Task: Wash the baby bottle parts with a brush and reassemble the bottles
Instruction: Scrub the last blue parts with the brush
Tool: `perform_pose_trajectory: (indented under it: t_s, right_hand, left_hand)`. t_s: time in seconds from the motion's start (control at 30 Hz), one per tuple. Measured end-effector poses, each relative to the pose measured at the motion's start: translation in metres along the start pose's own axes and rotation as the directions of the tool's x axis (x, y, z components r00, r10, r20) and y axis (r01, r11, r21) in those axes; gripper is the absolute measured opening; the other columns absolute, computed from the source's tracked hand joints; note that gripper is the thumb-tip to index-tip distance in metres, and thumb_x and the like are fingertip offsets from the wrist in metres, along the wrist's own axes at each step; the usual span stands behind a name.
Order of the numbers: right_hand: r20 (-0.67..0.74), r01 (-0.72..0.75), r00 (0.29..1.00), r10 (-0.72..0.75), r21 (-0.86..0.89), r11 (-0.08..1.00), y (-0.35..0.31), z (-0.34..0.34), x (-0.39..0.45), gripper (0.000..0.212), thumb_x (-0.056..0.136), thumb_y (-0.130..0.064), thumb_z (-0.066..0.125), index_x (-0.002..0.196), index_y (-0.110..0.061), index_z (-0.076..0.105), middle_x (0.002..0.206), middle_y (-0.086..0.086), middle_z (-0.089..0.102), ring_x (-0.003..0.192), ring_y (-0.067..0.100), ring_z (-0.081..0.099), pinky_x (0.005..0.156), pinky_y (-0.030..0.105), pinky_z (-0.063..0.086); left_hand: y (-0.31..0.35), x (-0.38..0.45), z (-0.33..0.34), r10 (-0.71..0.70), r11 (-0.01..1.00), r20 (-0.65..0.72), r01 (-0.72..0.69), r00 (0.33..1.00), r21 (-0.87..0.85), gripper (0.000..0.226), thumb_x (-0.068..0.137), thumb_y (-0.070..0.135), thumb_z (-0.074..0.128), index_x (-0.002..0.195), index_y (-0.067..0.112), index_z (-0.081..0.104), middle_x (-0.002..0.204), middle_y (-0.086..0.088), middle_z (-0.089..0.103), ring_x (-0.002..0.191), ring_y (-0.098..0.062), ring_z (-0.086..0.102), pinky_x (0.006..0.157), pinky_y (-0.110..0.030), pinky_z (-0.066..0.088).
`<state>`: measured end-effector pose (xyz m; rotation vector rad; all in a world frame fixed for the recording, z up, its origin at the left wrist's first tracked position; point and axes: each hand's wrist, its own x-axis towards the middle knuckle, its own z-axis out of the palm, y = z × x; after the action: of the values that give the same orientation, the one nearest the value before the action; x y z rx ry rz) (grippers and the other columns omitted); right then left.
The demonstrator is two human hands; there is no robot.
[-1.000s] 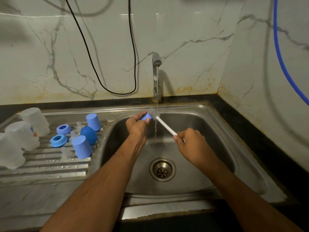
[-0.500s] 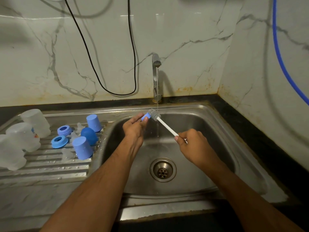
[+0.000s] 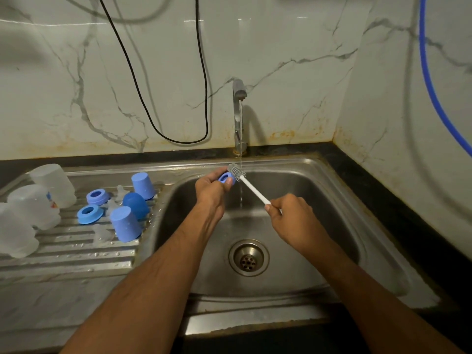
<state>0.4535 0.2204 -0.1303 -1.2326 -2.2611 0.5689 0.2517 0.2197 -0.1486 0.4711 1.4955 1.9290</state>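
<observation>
No brand or wording can be read anywhere; the only marking is a small red and blue print on the middle clear bottle [image 3: 33, 206] at the left edge of the frame, too blurred to make out.

Your left hand [image 3: 213, 191] sits just above centre, over the back of the sink [image 3: 339, 200], its fingers curled round a blue bottle ring [image 3: 224, 178], so that most of the ring is hidden in your grip and only its open face shows. Your right hand [image 3: 293, 218], right of centre, pinches the white handle of the brush [image 3: 251, 189]; the handle's end is buried in your fingers. The grey bristle head touches the ring just under the thin stream of water falling from the tap [image 3: 238, 116]. The drain [image 3: 249, 258] lies below centre.

On the ribbed draining board [image 3: 66, 251] at the left, three clear bottles stand mouth down; the lowest one [image 3: 15, 235] is cut off by the frame edge, and the upper one [image 3: 55, 183] stands behind. Beside them lie two blue rings [image 3: 90, 213], three blue caps [image 3: 125, 224] and a few clear teats [image 3: 102, 233], which are hard to pick out against the wet steel. You cannot tell whether anything is inside the bottles.

A black cable [image 3: 163, 98] and a blue hose [image 3: 431, 80] hang on the marble wall, both running out of the top of the frame.
</observation>
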Motion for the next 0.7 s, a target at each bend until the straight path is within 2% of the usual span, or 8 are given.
perform_pose_trajectory:
  t_s: [0.13,0.3,0.37,0.43,0.5,0.6,0.7]
  right_hand:
    - [0.055,0.028,0.998,-0.031,0.056,0.998,0.005,0.0,-0.009,0.026,0.101,-0.038,0.057,0.104,-0.018,0.074,0.074,-0.005,0.063,0.072,0.012,0.063,0.069,0.033,0.056]
    - [-0.013,-0.023,1.0,0.023,0.047,0.999,0.005,0.0,0.003,0.029,0.102,-0.037,0.057,0.11,-0.015,0.074,0.089,0.0,0.068,0.08,0.014,0.064,0.076,0.033,0.056]
    - [-0.026,-0.026,0.999,0.028,0.055,0.998,0.007,-0.001,0.003,0.029,0.101,-0.037,0.058,0.109,-0.014,0.074,0.09,0.001,0.068,0.079,0.014,0.063,0.075,0.032,0.055]
    - [-0.019,-0.029,0.999,0.03,0.064,0.998,0.011,-0.004,0.002,0.031,0.101,-0.035,0.059,0.104,-0.009,0.075,0.086,0.003,0.07,0.078,0.014,0.064,0.073,0.032,0.055]
    - [-0.019,-0.029,0.999,0.03,0.057,0.998,0.015,-0.006,0.004,0.031,0.101,-0.036,0.059,0.102,-0.009,0.075,0.082,0.002,0.069,0.078,0.015,0.065,0.073,0.032,0.056]
    - [-0.048,-0.045,0.998,0.047,0.05,0.998,0.017,-0.003,0.007,0.032,0.1,-0.04,0.059,0.108,-0.014,0.074,0.087,0.0,0.068,0.082,0.017,0.065,0.08,0.04,0.058]
    - [-0.037,-0.031,0.999,0.032,0.038,0.999,0.013,0.001,0.007,0.031,0.101,-0.04,0.057,0.112,-0.016,0.073,0.092,0.001,0.069,0.082,0.015,0.063,0.08,0.036,0.057]
  left_hand:
    - [0.003,0.006,-0.012,-0.019,1.0,-0.04,0.019,0.999,-0.014,0.032,0.09,-0.008,0.062,0.116,0.007,0.072,0.115,-0.008,0.07,0.107,-0.018,0.068,0.091,-0.031,0.059]
    - [0.005,-0.001,-0.004,0.022,1.0,0.049,-0.023,0.999,0.02,0.036,0.087,-0.008,0.067,0.119,0.008,0.07,0.113,-0.006,0.07,0.105,-0.017,0.069,0.079,-0.022,0.06]
    - [0.005,0.001,-0.005,0.002,0.999,0.029,-0.001,1.0,-0.037,0.04,0.085,-0.008,0.07,0.122,0.005,0.067,0.111,-0.007,0.07,0.103,-0.017,0.069,0.082,-0.024,0.06]
    - [0.003,0.003,-0.012,-0.051,0.984,0.03,0.055,0.998,-0.169,0.04,0.087,-0.005,0.069,0.126,0.003,0.062,0.114,-0.012,0.068,0.102,-0.02,0.069,0.084,-0.027,0.059]
    - [0.002,0.005,-0.016,-0.104,0.955,0.054,0.115,0.993,-0.274,0.034,0.091,0.002,0.066,0.125,0.002,0.063,0.121,-0.018,0.067,0.107,-0.025,0.069,0.087,-0.033,0.059]
    - [0.005,0.002,-0.01,-0.143,0.945,0.086,0.162,0.986,-0.284,0.018,0.1,0.006,0.055,0.113,0.003,0.067,0.116,-0.015,0.066,0.11,-0.029,0.067,0.094,-0.046,0.057]
    - [0.004,-0.002,-0.001,-0.165,0.944,0.108,0.188,0.98,-0.271,0.02,0.103,0.003,0.049,0.107,0.005,0.068,0.113,-0.014,0.065,0.107,-0.03,0.066,0.09,-0.046,0.059]
